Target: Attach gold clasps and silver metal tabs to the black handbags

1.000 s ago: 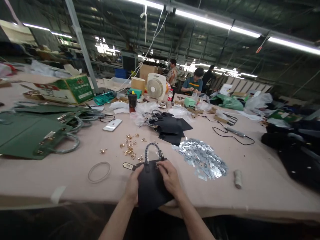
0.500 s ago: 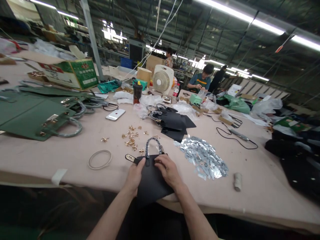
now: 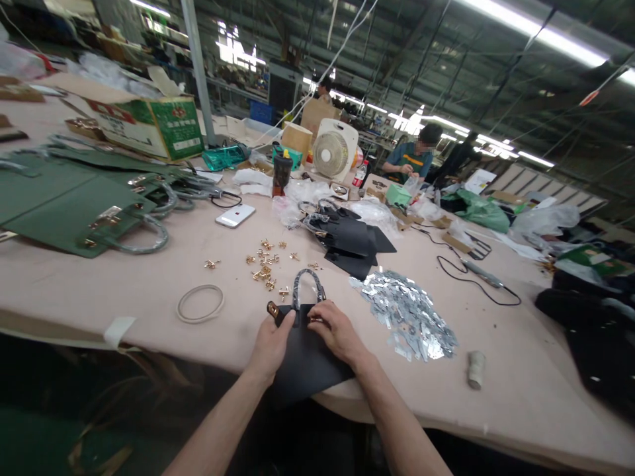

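Note:
A small black leather bag piece (image 3: pixel 308 360) with a wrapped loop handle (image 3: pixel 306 285) lies at the near edge of the pink table (image 3: pixel 149 291). My left hand (image 3: pixel 272 342) grips its left top edge, fingers closed near a strap tab with a gold fitting (image 3: pixel 273 309). My right hand (image 3: pixel 336 330) pinches the top edge to the right of the handle. Loose gold clasps (image 3: pixel 265 264) are scattered just beyond the bag. A heap of silver metal plates (image 3: pixel 407 312) lies to the right.
Green bags (image 3: pixel 79 211) lie at the left, with a cardboard box (image 3: pixel 149 125) behind them. A phone (image 3: pixel 235 215), a tape ring (image 3: pixel 200 303), stacked black pieces (image 3: pixel 347 241), a fan (image 3: pixel 336 151), a cable (image 3: pixel 471 277) and a small roll (image 3: pixel 475 369) are on the table. A person (image 3: pixel 414 162) works at the far end.
My view has tilted down and shifted. My left hand has folded the strap tab up from the table toward the bag's top edge. My right hand stays on the top edge.

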The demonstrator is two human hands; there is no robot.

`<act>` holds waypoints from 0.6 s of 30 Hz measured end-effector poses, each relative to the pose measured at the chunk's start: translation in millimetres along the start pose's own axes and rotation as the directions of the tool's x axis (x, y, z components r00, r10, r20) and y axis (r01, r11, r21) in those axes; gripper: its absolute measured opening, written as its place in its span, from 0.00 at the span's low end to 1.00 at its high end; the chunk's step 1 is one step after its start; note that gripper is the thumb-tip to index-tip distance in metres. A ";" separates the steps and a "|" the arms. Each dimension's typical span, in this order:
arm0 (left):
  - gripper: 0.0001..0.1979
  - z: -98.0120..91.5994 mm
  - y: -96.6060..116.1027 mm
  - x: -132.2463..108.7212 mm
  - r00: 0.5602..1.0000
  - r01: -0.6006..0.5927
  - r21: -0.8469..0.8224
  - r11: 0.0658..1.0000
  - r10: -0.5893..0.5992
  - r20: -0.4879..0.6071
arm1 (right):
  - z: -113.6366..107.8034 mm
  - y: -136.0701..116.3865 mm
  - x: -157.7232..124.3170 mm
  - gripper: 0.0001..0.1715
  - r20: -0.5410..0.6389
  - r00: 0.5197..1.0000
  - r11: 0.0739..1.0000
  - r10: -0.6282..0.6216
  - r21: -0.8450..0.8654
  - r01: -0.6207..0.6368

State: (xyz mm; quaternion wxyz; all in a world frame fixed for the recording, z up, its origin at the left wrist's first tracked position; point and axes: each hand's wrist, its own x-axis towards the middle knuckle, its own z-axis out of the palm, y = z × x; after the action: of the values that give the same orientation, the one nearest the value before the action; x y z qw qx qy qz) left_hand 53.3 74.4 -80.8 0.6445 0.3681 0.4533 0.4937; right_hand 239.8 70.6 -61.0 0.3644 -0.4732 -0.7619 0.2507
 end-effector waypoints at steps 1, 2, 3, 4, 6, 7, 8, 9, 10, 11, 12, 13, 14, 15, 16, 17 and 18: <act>0.26 -0.5 -1.2 0.1 1.000 -0.030 0.044 0.999 0.030 -0.007 | -1.0 0.6 0.9 0.05 0.014 1.000 1.000 -0.001 0.003 0.001; 0.25 -1.1 -2.5 0.2 0.998 -0.065 0.101 0.993 0.067 -0.015 | -2.1 1.1 1.6 0.05 0.024 1.000 1.000 -0.003 0.006 0.002; 0.23 -1.8 -3.8 0.3 0.994 -0.102 0.161 0.982 0.106 -0.019 | -3.1 1.5 2.1 0.05 0.029 1.000 1.000 -0.006 0.011 0.005; 0.22 -2.5 -5.2 0.5 0.989 -0.138 0.217 0.966 0.146 -0.021 | -4.0 2.0 2.3 0.05 0.028 1.000 1.000 -0.009 0.016 0.009; 0.20 -3.6 -7.3 0.9 0.978 -0.194 0.282 0.940 0.206 -0.014 | -5.4 3.0 1.7 0.07 0.012 1.000 0.999 -0.008 0.040 0.007; 0.19 -3.9 -8.0 1.1 0.975 -0.209 0.291 0.934 0.221 -0.009 | -5.8 3.7 0.8 0.08 0.004 1.000 0.998 -0.002 0.060 0.001; 0.19 -4.1 -8.5 1.3 0.974 -0.216 0.288 0.933 0.226 -0.001 | -5.9 4.4 -0.3 0.08 -0.007 1.000 0.997 0.008 0.082 -0.007; 0.19 -4.2 -8.6 1.3 0.974 -0.217 0.278 0.936 0.224 0.007 | -5.7 5.1 -1.6 0.09 -0.020 1.000 0.994 0.019 0.105 -0.017; 0.19 -4.2 -8.4 1.3 0.975 -0.216 0.267 0.939 0.221 0.011 | -5.1 5.8 -2.9 0.09 -0.042 0.999 0.992 0.033 0.125 -0.028; 0.19 -4.1 -8.0 0.9 0.976 -0.215 0.260 0.941 0.219 0.013 | -4.3 6.5 -4.1 0.09 -0.075 0.996 0.989 0.047 0.143 -0.036; 0.19 -4.0 -7.4 0.3 0.975 -0.217 0.260 0.941 0.221 0.013 | -3.2 7.1 -5.2 0.08 -0.110 0.992 0.987 0.058 0.158 -0.040; 0.18 -3.9 -6.6 -0.5 0.974 -0.224 0.270 0.937 0.228 0.015 | -1.9 7.7 -6.1 0.07 -0.146 0.987 0.984 0.067 0.172 -0.041; 0.18 -3.7 -5.6 -1.7 0.971 -0.234 0.285 0.929 0.239 0.019 | -0.7 8.3 -6.7 0.07 -0.175 0.982 0.982 0.070 0.183 -0.038; 0.17 -3.6 -4.5 -3.0 0.968 -0.247 0.305 0.920 0.251 0.027 | 0.4 8.8 -7.0 0.06 -0.191 0.979 0.981 0.070 0.190 -0.033; 0.17 -3.4 -3.2 -4.5 0.965 -0.258 0.327 0.909 0.261 0.038 | 1.3 9.3 -7.1 0.06 -0.193 0.979 0.981 0.066 0.191 -0.029; 0.17 -3.1 -1.9 -6.0 0.963 -0.266 0.348 0.899 0.266 0.049 | 2.1 9.7 -7.1 0.06 -0.189 0.980 0.983 0.060 0.184 -0.024; 0.17 -2.7 -0.5 -7.4 0.962 -0.269 0.368 0.890 0.266 0.059 | 2.7 10.0 -7.0 0.06 -0.185 0.982 0.985 0.051 0.172 -0.019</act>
State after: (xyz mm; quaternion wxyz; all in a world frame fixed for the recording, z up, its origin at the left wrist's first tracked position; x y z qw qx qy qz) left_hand 50.1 67.2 -80.5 0.4903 0.5443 0.4815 0.4812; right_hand 245.1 68.5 -72.1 0.4693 -0.4753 -0.6916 0.2750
